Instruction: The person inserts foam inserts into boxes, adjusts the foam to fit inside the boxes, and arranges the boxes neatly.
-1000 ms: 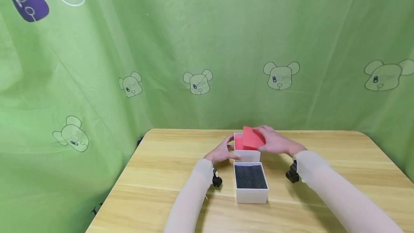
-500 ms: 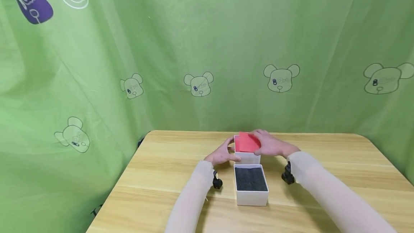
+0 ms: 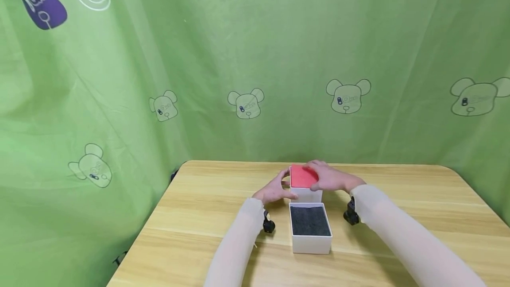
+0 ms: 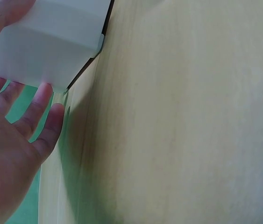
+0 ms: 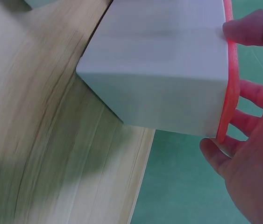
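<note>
Where the head view looks down on the wooden table (image 3: 207, 216), two white boxes stand in line near its middle. The far white box (image 3: 307, 195) carries a red sheet (image 3: 303, 176) flat across its top. Right hand (image 3: 330, 180) lies over the sheet's right part, fingers draped onto it. Left hand (image 3: 275, 189) rests against the box's left wall, thumb at the near corner. Near white box (image 3: 311, 229), just in front of the far one, stands open with a black foam pad (image 3: 310, 220) inside. Green printed curtain (image 3: 199, 79) behind.

Left wrist view: left hand (image 4: 10, 154) with fingers fairly straight and spread, tips touching the far white box (image 4: 52, 42) along its lower edge; thumb at the upper corner. Loose contact, no tight clasp.

Right wrist view: far white box (image 5: 164, 70) at the table edge, red sheet (image 5: 228, 93) seen edge-on along its top. Right hand (image 5: 252, 158) pinches that sheet, thumb on one face, fingers curled behind.
</note>
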Available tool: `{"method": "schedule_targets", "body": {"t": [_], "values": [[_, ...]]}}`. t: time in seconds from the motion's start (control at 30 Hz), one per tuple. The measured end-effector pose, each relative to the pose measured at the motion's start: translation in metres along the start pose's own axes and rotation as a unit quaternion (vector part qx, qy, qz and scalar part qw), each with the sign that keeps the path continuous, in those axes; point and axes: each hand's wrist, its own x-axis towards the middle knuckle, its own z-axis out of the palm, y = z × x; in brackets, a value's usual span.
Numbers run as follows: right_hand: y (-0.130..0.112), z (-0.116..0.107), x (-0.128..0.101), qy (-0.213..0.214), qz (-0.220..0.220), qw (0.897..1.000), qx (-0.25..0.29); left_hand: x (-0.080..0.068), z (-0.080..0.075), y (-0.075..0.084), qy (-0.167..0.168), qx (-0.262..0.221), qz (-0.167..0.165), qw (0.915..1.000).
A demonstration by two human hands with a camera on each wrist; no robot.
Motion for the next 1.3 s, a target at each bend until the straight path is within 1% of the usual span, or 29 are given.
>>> {"method": "schedule_targets", "body": {"t": [0.2, 0.33, 0.57, 0.77, 0.93, 1.13, 1.3], "values": [[-0.001, -0.001, 0.0, -0.008, 0.01, 1.0, 0.021, 0.001, 0.0, -0.002, 0.003, 0.001, 0.004, 1.0], [0.001, 0.0, 0.0, -0.011, 0.009, 1.0, 0.024, 0.001, -0.001, -0.001, 0.003, 0.007, 0.0, 1.0], [0.007, 0.004, 0.001, 0.001, -0.012, 1.0, -0.01, 0.001, 0.0, -0.001, 0.001, 0.007, -0.001, 1.0], [0.008, 0.009, 0.003, 0.018, -0.039, 0.998, -0.039, 0.001, 0.0, -0.001, 0.006, 0.015, -0.005, 0.9999], [0.006, 0.011, 0.006, 0.023, -0.062, 0.996, -0.053, 0.002, 0.001, -0.004, 0.001, 0.005, -0.003, 1.0], [0.006, 0.012, 0.008, 0.019, -0.063, 0.996, -0.057, 0.002, 0.0, -0.005, 0.001, 0.01, -0.001, 1.0], [0.005, 0.01, 0.011, 0.016, -0.057, 0.997, -0.045, 0.004, -0.002, -0.006, 0.002, -0.001, 0.0, 1.0]]}}
